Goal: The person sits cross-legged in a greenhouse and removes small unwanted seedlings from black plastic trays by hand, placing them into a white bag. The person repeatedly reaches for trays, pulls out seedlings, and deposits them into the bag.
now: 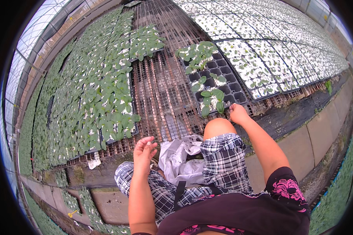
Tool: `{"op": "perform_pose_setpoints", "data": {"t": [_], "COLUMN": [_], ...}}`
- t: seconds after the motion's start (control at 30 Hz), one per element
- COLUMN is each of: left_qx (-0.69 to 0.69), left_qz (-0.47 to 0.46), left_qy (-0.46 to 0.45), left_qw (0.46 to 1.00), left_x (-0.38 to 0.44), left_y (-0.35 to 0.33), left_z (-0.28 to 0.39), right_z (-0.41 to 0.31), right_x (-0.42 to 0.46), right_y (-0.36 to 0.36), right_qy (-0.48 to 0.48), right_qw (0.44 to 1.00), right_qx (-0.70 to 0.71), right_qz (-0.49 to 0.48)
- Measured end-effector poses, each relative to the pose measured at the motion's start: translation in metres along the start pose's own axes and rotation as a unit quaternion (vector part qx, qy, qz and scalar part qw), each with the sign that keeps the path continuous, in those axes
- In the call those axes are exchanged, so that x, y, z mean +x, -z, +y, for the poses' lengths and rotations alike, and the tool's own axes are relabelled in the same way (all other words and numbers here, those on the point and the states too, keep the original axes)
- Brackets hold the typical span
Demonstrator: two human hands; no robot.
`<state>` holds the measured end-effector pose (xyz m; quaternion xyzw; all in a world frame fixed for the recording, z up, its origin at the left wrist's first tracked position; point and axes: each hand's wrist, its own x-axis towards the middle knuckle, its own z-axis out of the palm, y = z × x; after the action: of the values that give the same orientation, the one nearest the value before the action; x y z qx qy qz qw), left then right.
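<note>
My left hand [145, 151] is raised above my left knee, its fingers loosely bent and apart, with nothing visible in it. At the near right corner of a black plastic plug tray [234, 86], my right hand [238, 114] has its fingers drawn together. Whether they pinch the rim or something small is too fine to tell. Many cells of this tray are bare. Leafy seedlings [200, 53] crowd its far left end, and a few larger-leaved seedlings [213, 98] stand in white-topped cells at the near end. Between my legs lies a crumpled white plastic sack [179, 160], soiled with dark soil.
Dense trays of green seedlings [91, 102] cover the bench on the left. On the right are trays of small sprouts [253, 64] topped with white granules. The slatted mesh bench [157, 88] shows between them. A concrete kerb [300, 147] and walkway run along the bench front.
</note>
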<state>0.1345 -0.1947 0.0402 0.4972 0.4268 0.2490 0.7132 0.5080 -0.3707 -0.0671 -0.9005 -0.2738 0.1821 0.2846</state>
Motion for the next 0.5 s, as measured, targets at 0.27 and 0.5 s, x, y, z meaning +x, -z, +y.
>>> {"op": "perform_pose_setpoints", "data": {"t": [0.27, 0.5], "left_qx": [0.153, 0.270], "left_qz": [-0.156, -0.141], "left_qy": [-0.108, -0.193], "left_qw": [0.970, 0.933], "left_x": [0.044, 0.071], "left_y": [-0.019, -0.038], "left_z": [0.037, 0.013], "right_z": [-0.025, -0.059], "right_x": [0.062, 0.114], "right_y": [-0.021, -0.014], "right_qy": [-0.055, -0.116], "right_qw": [0.998, 0.991], "right_qx": [0.023, 0.034], "right_qz": [-0.024, -0.048]}}
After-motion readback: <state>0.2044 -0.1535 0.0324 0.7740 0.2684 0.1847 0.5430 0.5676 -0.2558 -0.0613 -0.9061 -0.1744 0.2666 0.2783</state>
